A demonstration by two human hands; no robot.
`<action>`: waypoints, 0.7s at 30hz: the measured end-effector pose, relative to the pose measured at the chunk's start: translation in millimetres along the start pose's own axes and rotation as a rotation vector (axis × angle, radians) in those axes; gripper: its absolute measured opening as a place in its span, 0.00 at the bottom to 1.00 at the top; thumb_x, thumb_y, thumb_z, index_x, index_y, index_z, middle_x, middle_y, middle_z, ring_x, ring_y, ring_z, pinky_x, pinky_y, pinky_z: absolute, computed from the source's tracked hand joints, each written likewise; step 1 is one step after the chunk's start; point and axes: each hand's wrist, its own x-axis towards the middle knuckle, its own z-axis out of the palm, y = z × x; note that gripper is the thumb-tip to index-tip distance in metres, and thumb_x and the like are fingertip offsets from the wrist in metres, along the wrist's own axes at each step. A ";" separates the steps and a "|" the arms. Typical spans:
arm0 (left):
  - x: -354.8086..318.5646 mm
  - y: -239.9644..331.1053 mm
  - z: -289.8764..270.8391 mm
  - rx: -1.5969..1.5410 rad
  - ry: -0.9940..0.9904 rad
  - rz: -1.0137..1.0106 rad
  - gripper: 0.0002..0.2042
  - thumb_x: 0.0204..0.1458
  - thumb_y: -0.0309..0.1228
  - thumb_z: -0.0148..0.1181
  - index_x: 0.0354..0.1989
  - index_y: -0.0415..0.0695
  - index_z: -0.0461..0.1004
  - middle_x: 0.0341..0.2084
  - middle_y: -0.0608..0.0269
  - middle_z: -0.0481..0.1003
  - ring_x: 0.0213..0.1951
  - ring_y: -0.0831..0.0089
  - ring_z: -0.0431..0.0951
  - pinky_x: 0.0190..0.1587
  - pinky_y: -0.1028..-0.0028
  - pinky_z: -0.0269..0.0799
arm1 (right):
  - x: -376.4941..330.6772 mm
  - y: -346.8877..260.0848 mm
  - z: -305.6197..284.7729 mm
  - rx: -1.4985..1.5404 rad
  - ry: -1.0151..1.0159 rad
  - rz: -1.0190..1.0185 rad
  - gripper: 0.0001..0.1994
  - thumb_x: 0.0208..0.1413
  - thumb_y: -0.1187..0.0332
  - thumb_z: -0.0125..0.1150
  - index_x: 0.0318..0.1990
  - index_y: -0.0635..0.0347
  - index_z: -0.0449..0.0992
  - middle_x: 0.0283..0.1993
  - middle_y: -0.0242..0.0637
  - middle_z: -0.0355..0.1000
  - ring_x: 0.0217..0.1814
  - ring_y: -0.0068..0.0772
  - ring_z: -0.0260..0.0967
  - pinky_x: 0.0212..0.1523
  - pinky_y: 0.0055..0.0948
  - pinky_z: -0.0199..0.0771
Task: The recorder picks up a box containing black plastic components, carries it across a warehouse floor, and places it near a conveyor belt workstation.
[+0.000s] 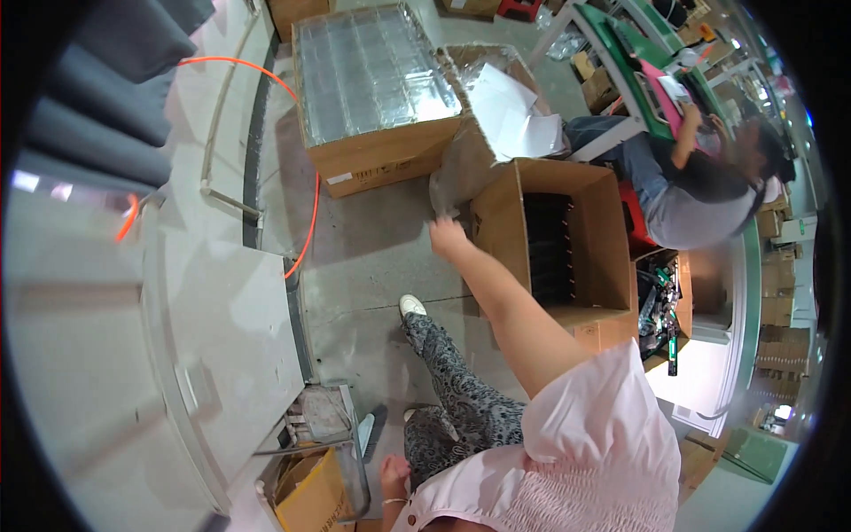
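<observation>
My right hand point(448, 238) reaches forward with its arm stretched out. Its fingers are closed at the lower end of a clear plastic bag point(459, 177), which hangs over the side of an open carton point(483, 146) with white sheets point(510, 111) in it. Just right of that hand stands another open carton point(501, 222), holding a row of black parts point(550, 248). My left hand point(394, 474) is low beside my thigh, fingers curled and nothing visible in them.
A large carton point(381, 164) topped with clear plastic trays stands ahead. An orange hose point(316, 204) runs along the floor by the wall. At right, a seated person point(700, 204) works at a green bench. A folding chair point(355, 479) with a yellow-edged box is at lower left.
</observation>
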 end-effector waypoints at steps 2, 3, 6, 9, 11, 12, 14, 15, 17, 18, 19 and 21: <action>-1.3 6.7 -0.5 -0.016 0.095 -0.086 0.13 0.49 0.32 0.48 0.42 0.43 0.63 0.31 0.59 0.71 0.31 0.72 0.71 0.29 0.75 0.69 | 79.3 0.9 -22.2 0.017 0.315 -0.040 0.21 0.40 0.71 0.47 0.47 0.64 0.60 0.48 0.45 0.59 0.52 0.44 0.55 0.49 0.39 0.57; -4.8 11.2 2.8 0.038 0.092 -0.117 0.13 0.49 0.32 0.48 0.43 0.43 0.63 0.30 0.59 0.71 0.30 0.72 0.71 0.28 0.75 0.69 | 114.8 -1.9 -35.6 -0.040 0.399 -0.026 0.25 0.41 0.72 0.46 0.52 0.64 0.56 0.53 0.46 0.54 0.57 0.44 0.50 0.54 0.39 0.52; -20.3 39.1 25.7 0.079 0.079 -0.152 0.14 0.48 0.32 0.48 0.44 0.42 0.61 0.31 0.59 0.70 0.30 0.73 0.71 0.28 0.75 0.68 | 205.2 2.6 -68.8 -0.073 0.511 -0.048 0.25 0.42 0.72 0.47 0.53 0.63 0.55 0.54 0.42 0.55 0.59 0.40 0.48 0.56 0.39 0.48; -37.2 66.6 45.5 0.045 0.100 -0.182 0.16 0.49 0.33 0.48 0.46 0.43 0.60 0.33 0.60 0.70 0.32 0.73 0.70 0.31 0.76 0.68 | 254.1 -7.6 -75.5 -0.057 0.273 -0.049 0.16 0.41 0.73 0.49 0.41 0.62 0.65 0.43 0.40 0.60 0.46 0.40 0.59 0.48 0.34 0.59; -41.5 85.8 61.4 0.114 0.066 -0.206 0.16 0.50 0.34 0.48 0.46 0.43 0.61 0.34 0.61 0.70 0.34 0.73 0.70 0.32 0.77 0.68 | 268.2 -7.4 -68.1 0.018 0.361 -0.029 0.10 0.40 0.74 0.51 0.35 0.57 0.69 0.42 0.39 0.58 0.43 0.38 0.60 0.44 0.33 0.62; -41.5 97.0 71.5 0.095 0.049 -0.207 0.16 0.50 0.34 0.48 0.46 0.44 0.61 0.35 0.62 0.70 0.34 0.74 0.70 0.33 0.76 0.67 | 274.1 -4.8 -68.7 0.012 0.353 -0.075 0.11 0.40 0.74 0.51 0.35 0.57 0.69 0.42 0.39 0.59 0.43 0.38 0.60 0.43 0.33 0.63; -45.9 121.1 92.9 0.081 0.015 -0.200 0.15 0.50 0.35 0.48 0.46 0.44 0.62 0.35 0.63 0.70 0.35 0.74 0.70 0.35 0.76 0.67 | 272.4 6.8 -62.3 0.042 0.391 -0.134 0.12 0.40 0.75 0.49 0.36 0.55 0.68 0.41 0.39 0.59 0.43 0.39 0.60 0.42 0.33 0.64; -43.4 128.6 99.2 0.082 -0.001 -0.185 0.15 0.50 0.35 0.48 0.45 0.44 0.63 0.36 0.63 0.70 0.35 0.75 0.70 0.36 0.76 0.67 | 270.0 9.1 -54.3 0.079 0.443 -0.151 0.13 0.40 0.76 0.48 0.37 0.55 0.68 0.41 0.39 0.59 0.42 0.39 0.61 0.41 0.33 0.65; -40.3 139.1 108.6 0.074 -0.004 -0.181 0.15 0.50 0.36 0.48 0.45 0.44 0.63 0.36 0.63 0.70 0.35 0.75 0.70 0.36 0.76 0.67 | 264.5 8.3 -34.9 0.083 0.563 -0.138 0.15 0.42 0.75 0.47 0.41 0.52 0.65 0.39 0.38 0.62 0.43 0.39 0.61 0.42 0.33 0.64; -40.9 141.0 109.2 0.070 -0.026 -0.169 0.15 0.50 0.36 0.48 0.45 0.44 0.64 0.36 0.63 0.70 0.35 0.75 0.70 0.37 0.76 0.67 | 268.0 11.4 -30.5 0.036 0.598 -0.150 0.15 0.41 0.74 0.48 0.40 0.53 0.66 0.37 0.38 0.65 0.42 0.40 0.62 0.41 0.33 0.65; -41.8 139.1 107.8 0.062 -0.011 -0.174 0.15 0.50 0.36 0.48 0.45 0.44 0.64 0.36 0.63 0.70 0.35 0.75 0.70 0.37 0.76 0.67 | 270.7 11.9 -28.2 -0.011 0.633 -0.165 0.14 0.41 0.72 0.50 0.40 0.53 0.67 0.35 0.38 0.67 0.40 0.40 0.64 0.40 0.34 0.66; -42.0 131.6 95.7 0.050 -0.076 -0.132 0.14 0.50 0.35 0.47 0.45 0.44 0.64 0.37 0.63 0.70 0.36 0.74 0.70 0.38 0.76 0.67 | 267.0 -0.7 -44.5 -0.159 0.413 -0.100 0.11 0.44 0.71 0.48 0.38 0.54 0.67 0.35 0.39 0.68 0.42 0.39 0.64 0.40 0.34 0.67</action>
